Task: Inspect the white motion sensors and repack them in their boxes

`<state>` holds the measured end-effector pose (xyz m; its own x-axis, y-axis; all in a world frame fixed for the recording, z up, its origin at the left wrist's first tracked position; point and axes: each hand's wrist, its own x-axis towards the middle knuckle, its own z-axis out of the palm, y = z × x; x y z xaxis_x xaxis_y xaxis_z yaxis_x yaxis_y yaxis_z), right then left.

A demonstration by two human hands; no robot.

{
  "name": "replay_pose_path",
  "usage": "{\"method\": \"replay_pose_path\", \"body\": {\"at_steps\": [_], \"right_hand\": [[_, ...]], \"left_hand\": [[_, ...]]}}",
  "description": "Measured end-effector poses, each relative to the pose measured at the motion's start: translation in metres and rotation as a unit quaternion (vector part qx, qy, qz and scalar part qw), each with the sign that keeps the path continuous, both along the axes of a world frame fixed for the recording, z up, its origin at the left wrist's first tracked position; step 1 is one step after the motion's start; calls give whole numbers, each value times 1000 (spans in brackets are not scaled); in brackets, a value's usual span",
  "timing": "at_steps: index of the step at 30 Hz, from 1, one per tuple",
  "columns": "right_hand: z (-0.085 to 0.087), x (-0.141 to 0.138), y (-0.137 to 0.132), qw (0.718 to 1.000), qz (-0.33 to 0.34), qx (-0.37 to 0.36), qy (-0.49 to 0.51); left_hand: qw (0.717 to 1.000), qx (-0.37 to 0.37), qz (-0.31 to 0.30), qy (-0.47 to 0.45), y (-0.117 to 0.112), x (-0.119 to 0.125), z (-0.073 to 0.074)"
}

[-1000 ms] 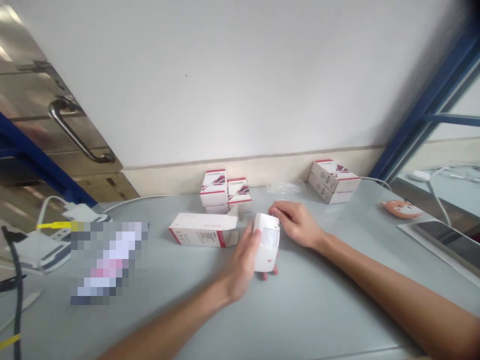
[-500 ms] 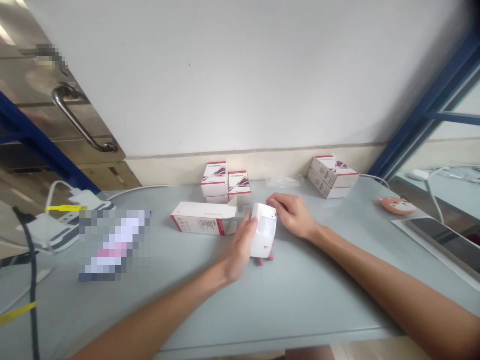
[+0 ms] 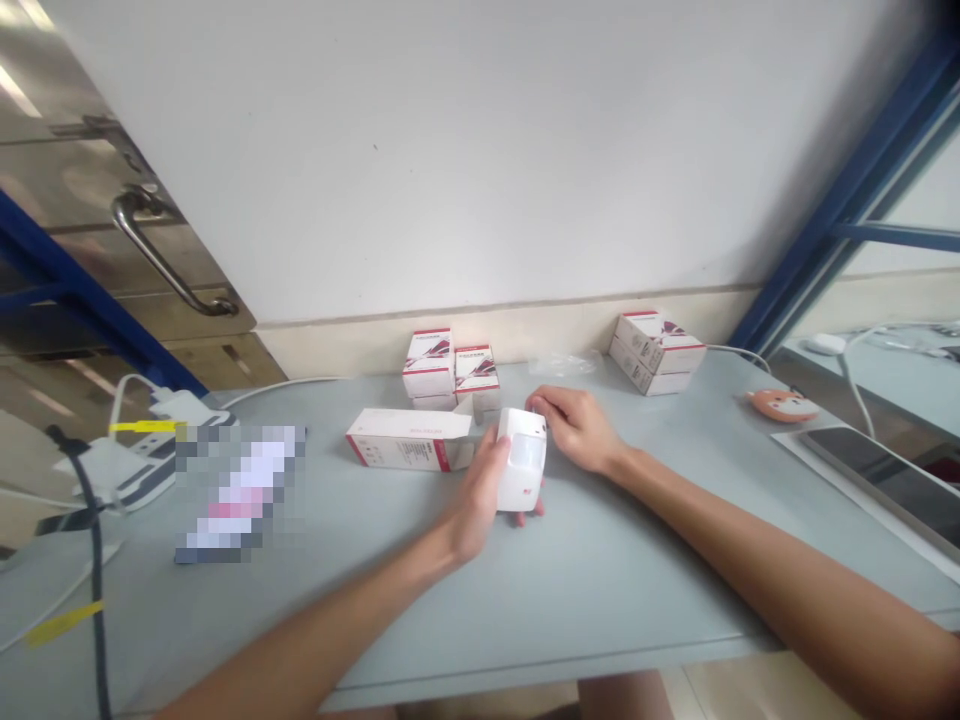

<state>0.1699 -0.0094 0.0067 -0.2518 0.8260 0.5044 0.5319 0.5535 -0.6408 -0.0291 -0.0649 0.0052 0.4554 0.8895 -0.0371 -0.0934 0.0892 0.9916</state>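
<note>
My left hand (image 3: 478, 492) is wrapped round a white motion detector (image 3: 519, 492) from its left side, thumb on the front edge and fingertips showing below. The detector stands roughly upright, with its window and a small red mark towards me. Close to its upper right corner, my right hand (image 3: 576, 428) is closed in a pinch. What those fingers hold, if anything, is too small to make out. Just left of the detector, a white and red carton (image 3: 401, 440) lies on its side with its end flap open towards my left hand.
Small white and red boxes (image 3: 429, 362) stand by the wall, with more stacked boxes (image 3: 660, 355) to the right. Between them lies a clear plastic bag (image 3: 562, 364). Leftward are a blurred-out phone-like object (image 3: 244, 490) and a power strip (image 3: 161, 465). An orange animal-shaped item (image 3: 784, 404) sits right.
The view has shifted slightly. My left hand still holds the motion detector, and my right hand stays pinched at its upper corner.
</note>
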Motion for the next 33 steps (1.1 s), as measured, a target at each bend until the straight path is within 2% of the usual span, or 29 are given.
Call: {"method": "replay_pose_path", "body": {"at_steps": [4,10,17,21,29,33], "right_hand": [[1,1,-4,1000,4,1,4],[0,-1,-13,997,23,6,68],[-2,-10,-24,989,36,-26,140],[-3,-10,-24,990,40,-29,132],[-7,-4,-16,990,45,-65,116],[-6,-5,-16,989,42,-73,119]], "left_hand": [[1000,-13,-4,-15,-2,-3,-2],[998,-55,-13,-40,-7,-4,-4],[996,-76,27,-29,-16,-7,-7],[995,-93,25,-39,-16,-9,-10],[993,-119,16,2,-5,-15,-32],[993,-117,24,4,-3,-13,-33]]}}
